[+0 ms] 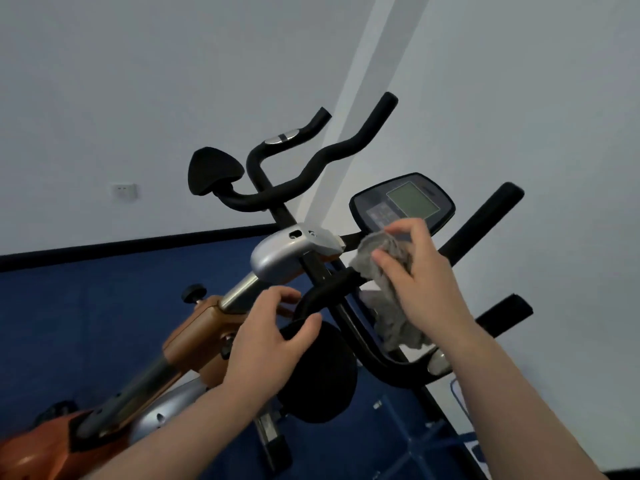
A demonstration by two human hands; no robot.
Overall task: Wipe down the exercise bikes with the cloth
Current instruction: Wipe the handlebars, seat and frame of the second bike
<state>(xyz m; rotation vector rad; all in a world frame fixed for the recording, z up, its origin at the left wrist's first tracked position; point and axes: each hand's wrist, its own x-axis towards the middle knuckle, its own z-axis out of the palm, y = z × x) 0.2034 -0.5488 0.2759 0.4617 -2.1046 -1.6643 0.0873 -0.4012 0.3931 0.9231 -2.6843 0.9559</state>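
Observation:
An exercise bike fills the middle of the head view, with black curved handlebars (pixel 332 152) and a display console (pixel 403 202). My right hand (pixel 419 282) grips a crumpled grey cloth (pixel 388 271) just below the console, by the handlebar stem; the cloth's loose end hangs down over a lower bar. My left hand (pixel 273 337) grips a black padded handlebar part (pixel 318 372) lower down, thumb on top and fingers curled behind it. A silver housing (pixel 287 252) sits between the two hands.
An orange and silver bike frame (pixel 201 337) runs down to the lower left. Blue floor matting (pixel 86 306) meets a white wall with a socket (pixel 123 192). Another black grip (pixel 505 311) juts out at the right, and a blue frame (pixel 412 441) lies at the bottom.

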